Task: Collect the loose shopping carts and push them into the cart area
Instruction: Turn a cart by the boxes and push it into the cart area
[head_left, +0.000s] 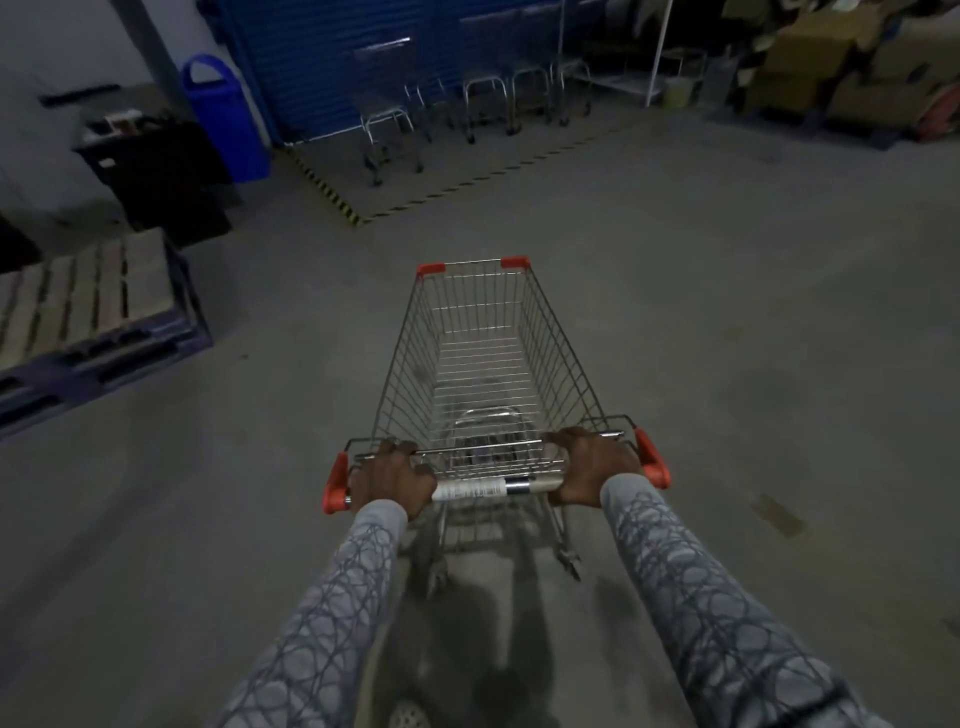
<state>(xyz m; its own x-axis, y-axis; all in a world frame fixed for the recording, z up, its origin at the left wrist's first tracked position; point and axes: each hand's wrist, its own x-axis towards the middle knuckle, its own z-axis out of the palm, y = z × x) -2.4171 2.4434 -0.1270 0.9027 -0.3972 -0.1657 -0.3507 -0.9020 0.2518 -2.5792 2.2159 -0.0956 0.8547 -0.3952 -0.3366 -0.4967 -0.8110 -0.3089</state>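
Both the left hand (390, 475) and right hand (592, 465) are clenched around the handle (480, 488) of an empty cart (483, 358) at centre frame, its nose toward 12 o'clock where parked carts (467, 93) stand inside striped floor tape (332, 195).

cart in front: a wire shopping cart (483, 364) with a silver mesh basket, red caps on its two far corners and red ends on the handle bar (488, 488)
its state: basket empty, child-seat flap at the handle end folded shut
its pose: upright on the floor, nose pointing away toward the marked area
parked carts: several silver carts (467, 93) standing upright in a row against the blue shutter, blurred and dim
cart area: a patch of floor (441, 166) edged with yellow-and-black striped tape, well apart from the cart in front
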